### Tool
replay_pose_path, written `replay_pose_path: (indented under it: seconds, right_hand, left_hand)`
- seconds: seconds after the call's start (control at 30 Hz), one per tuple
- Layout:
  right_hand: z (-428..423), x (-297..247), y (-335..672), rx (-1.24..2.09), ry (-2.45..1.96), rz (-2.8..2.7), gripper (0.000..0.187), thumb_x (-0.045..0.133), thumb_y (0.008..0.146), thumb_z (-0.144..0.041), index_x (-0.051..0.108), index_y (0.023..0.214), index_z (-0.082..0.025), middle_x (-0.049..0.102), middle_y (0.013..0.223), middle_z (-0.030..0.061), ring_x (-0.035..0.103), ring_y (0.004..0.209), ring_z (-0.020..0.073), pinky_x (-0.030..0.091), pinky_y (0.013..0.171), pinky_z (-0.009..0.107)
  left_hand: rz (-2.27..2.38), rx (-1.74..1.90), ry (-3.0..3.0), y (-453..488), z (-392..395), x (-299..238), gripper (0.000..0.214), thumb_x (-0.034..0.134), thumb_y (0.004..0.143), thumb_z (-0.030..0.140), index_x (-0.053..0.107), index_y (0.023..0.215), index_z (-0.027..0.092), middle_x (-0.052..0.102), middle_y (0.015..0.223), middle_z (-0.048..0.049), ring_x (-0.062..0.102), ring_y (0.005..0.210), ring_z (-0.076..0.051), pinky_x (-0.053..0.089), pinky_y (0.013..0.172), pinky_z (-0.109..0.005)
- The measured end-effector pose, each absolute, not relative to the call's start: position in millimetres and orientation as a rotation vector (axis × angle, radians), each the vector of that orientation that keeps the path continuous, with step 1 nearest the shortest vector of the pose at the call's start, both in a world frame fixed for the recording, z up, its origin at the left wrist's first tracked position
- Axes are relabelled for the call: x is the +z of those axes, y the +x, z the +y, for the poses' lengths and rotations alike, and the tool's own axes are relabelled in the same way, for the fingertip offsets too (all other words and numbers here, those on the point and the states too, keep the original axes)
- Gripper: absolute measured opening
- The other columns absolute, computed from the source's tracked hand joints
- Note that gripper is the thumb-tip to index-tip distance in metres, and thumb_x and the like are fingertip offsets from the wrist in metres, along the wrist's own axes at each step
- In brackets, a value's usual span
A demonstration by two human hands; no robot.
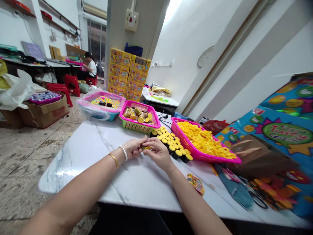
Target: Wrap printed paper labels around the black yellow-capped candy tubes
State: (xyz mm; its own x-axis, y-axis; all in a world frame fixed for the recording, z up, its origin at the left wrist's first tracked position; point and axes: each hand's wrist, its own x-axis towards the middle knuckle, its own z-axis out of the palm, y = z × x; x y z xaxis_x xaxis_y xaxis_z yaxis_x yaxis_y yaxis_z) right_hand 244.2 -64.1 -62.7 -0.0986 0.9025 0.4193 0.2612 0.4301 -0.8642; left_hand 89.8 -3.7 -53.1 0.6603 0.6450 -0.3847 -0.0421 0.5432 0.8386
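Both forearms come in from the near edge and meet mid-table. left hand point(133, 148) has a gold bangle and a pearl bracelet at the wrist, and its fingers are pinched together on a small yellow piece point(146, 148). right hand point(157, 151) is curled over the same piece from the right, with its fingers closed on it too. The piece sits just above the white marble table point(97, 153), between the two sets of fingertips. It's mostly hidden, so I can't tell its long axis or which way it points. Near right on the table: a small colourful sticker point(196, 183), with scissors point(259, 199) further right on printed packaging. Just beyond the right hand is a cluster of black jars with yellow caps point(171, 142), standing upright with caps up. The cluster touches the near wall of the pink basket point(182, 138), which is heaped with loose yellow discs point(205, 140). Far of the hands is a pink-and-green basket point(139, 127) holding small jars point(137, 115) lying jumbled, some with yellow caps. Left of that is a bag-lined basket point(97, 112) of multicoloured sweets point(104, 101) with two dark items on top. On the floor at left, a cardboard box point(44, 111) carries a pink tray of purple items point(44, 97). Far centre: stacked yellow cartons point(127, 73) against a pillar. Far left: a person seated point(90, 67) beside red stools point(70, 85).
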Motion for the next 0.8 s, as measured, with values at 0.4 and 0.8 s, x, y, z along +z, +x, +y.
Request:
replay_pose_path:
  seconds: [0.4,0.8]
  right_hand:
    - [24,-2,259,0.293,-1.394,-1.559,0.06,0.069,0.077,-0.044,0.058,0.132,-0.023,0.054,0.135,0.0124,0.066,0.105,0.026,0.055,0.091,0.042]
    - [139,-3,226,-0.111,-2.009,-2.09,0.061,0.057,0.09,-0.044,0.04,0.148,-0.035,0.058,0.137,0.0102,0.035,0.14,0.0325,0.018,0.113,0.054]
  left_hand:
    - [1.117,0.829,1.325,100,9,-69,0.033,0.063,0.084,0.047,0.059,0.084,0.014,0.058,0.055,0.0025,0.045,0.038,-0.008,0.034,0.044,-0.022]
    - [1.175,0.772,1.651,100,10,-77,0.02,0.061,0.08,0.032,0.07,0.083,0.014,0.063,0.054,-0.0012,0.053,0.047,-0.013,0.041,0.054,-0.024]
